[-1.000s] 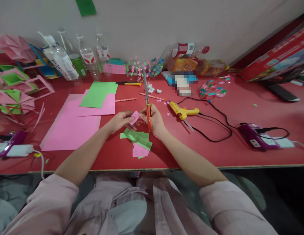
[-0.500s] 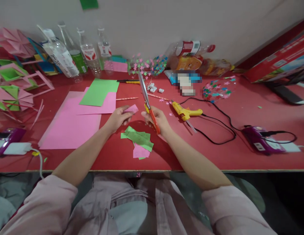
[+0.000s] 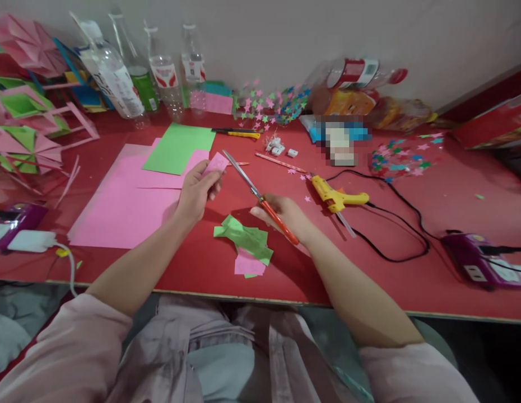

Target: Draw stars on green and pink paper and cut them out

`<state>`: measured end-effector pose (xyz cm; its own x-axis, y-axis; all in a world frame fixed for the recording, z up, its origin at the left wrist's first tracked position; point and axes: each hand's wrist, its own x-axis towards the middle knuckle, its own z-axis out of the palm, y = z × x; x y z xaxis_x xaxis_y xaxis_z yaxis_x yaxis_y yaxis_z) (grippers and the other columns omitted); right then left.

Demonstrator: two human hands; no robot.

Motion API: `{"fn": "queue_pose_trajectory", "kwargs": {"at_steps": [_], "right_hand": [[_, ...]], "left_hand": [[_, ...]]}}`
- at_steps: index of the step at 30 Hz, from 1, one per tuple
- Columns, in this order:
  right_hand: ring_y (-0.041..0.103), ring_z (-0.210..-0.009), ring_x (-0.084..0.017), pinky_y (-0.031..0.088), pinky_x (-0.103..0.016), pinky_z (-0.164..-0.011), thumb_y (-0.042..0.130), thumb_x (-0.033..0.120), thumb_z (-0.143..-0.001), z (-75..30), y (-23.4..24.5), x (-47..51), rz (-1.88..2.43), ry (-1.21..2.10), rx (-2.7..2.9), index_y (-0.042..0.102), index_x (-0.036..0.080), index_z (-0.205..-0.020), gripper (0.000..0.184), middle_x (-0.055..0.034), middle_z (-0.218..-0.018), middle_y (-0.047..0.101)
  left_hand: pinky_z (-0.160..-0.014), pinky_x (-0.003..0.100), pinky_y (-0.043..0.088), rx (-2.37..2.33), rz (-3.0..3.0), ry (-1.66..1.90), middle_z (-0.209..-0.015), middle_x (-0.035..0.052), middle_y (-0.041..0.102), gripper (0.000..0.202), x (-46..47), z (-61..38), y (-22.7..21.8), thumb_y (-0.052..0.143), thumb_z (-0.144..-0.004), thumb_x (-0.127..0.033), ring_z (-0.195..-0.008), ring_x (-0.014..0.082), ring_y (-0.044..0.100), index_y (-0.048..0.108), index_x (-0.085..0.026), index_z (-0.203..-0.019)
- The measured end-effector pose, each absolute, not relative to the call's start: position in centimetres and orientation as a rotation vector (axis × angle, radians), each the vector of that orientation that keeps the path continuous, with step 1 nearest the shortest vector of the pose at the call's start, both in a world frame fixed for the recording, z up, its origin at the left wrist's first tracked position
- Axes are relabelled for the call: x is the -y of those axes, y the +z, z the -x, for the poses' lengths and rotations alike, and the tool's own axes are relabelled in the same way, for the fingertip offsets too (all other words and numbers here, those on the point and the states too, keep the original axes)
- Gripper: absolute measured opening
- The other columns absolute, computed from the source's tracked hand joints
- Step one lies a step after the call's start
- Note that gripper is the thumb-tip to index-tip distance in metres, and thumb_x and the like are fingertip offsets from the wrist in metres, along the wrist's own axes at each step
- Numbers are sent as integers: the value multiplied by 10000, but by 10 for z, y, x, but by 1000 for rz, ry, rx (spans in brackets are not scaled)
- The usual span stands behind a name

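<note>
Between thumb and fingers, my left hand (image 3: 197,190) pinches a small pink paper piece (image 3: 216,163), raised above the pink sheets. My right hand (image 3: 285,217) grips red-handled scissors (image 3: 266,208), their blades together and pointing up and left, with the tip close to the pink piece. Below and between both hands lies a loose pile of green paper strips (image 3: 246,238), partly over another small pink paper piece (image 3: 249,261). Large pink sheets (image 3: 121,210) rest left of my left hand, a green sheet (image 3: 178,148) on top of them.
A yellow glue gun (image 3: 340,197) with a black cord lies right of my right hand. Behind are a box cutter (image 3: 243,134), star confetti (image 3: 269,106) and plastic bottles (image 3: 166,78). Folded paper shapes (image 3: 25,106) crowd the left. Purple power strips (image 3: 474,260) sit at both sides.
The scissors have tilted from nearly upright to pointing up-left, toward the pink piece. My left hand has lifted and turned the piece. The camera view has shifted slightly.
</note>
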<state>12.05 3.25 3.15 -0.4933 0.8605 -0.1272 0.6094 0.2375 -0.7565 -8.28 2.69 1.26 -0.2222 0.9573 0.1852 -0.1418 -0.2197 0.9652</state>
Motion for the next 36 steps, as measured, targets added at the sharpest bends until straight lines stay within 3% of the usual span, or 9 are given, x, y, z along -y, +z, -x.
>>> {"fn": "queue_pose_trajectory", "kwargs": {"at_steps": [12,24,36], "right_hand": [[343,-492,-82,264,-252,-499,525,717,-717,-119,40,-22,1274,1345,2148,418,201,-633,534,54,-532,359],[360,-470,-80,283,-247,-479,536,680,-743,-118,39,-21,1305,1369,2111,477,189,-653,503,51,-514,385],[325,-472,-78,267,-247,-465,516,692,-759,-116,37,-22,1307,1362,2095,444,198,-614,520,47,-513,362]], "left_hand": [[-354,144,245,-1136,-1151,1567,-501,-89,441,178,-18,76,23,598,-804,-267,-372,20,349,492,-195,-680],[-355,141,256,-1163,-1191,1557,-499,-85,452,231,-19,76,22,598,-831,-281,-371,19,356,475,-191,-658],[-339,143,239,-1113,-1164,1587,-483,-84,466,212,-19,75,23,597,-824,-235,-359,20,352,487,-189,-649]]}}
